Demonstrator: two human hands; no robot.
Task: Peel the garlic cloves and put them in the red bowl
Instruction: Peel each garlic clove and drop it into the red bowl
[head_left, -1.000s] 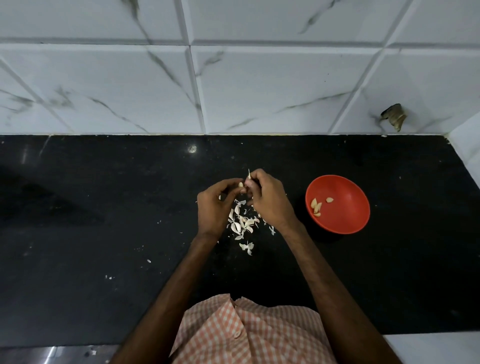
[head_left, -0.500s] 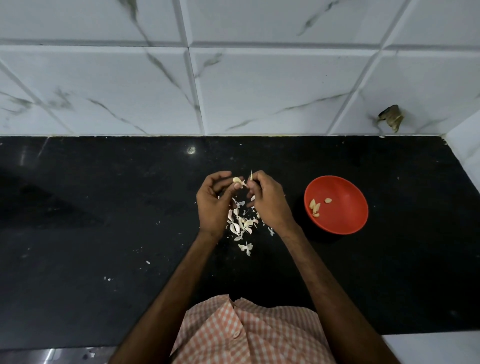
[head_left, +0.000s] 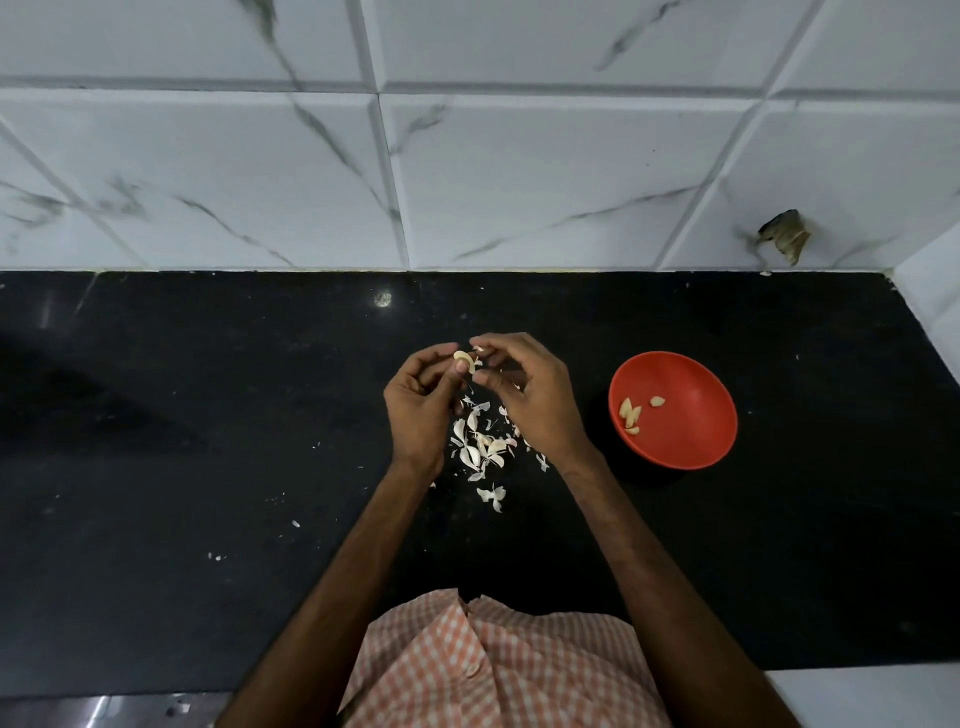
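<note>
Centrally, a pale, nearly peeled garlic clove (head_left: 464, 360) is pinched in the left hand (head_left: 423, 402) while papery skin is held by the right hand (head_left: 524, 395); next, transfer to the round red plastic bowl (head_left: 696, 441) at right seems due.

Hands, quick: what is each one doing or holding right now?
Left hand: fingers closed on a garlic clove.
Right hand: fingers pinched by the clove; what they hold cannot be told.

Head camera looks steeply down at the black counter (head_left: 208, 441) and tiled wall (head_left: 519, 182).

Both forearms (head_left: 675, 597) cut off at btm; shirt (head_left: 493, 670) too
</note>
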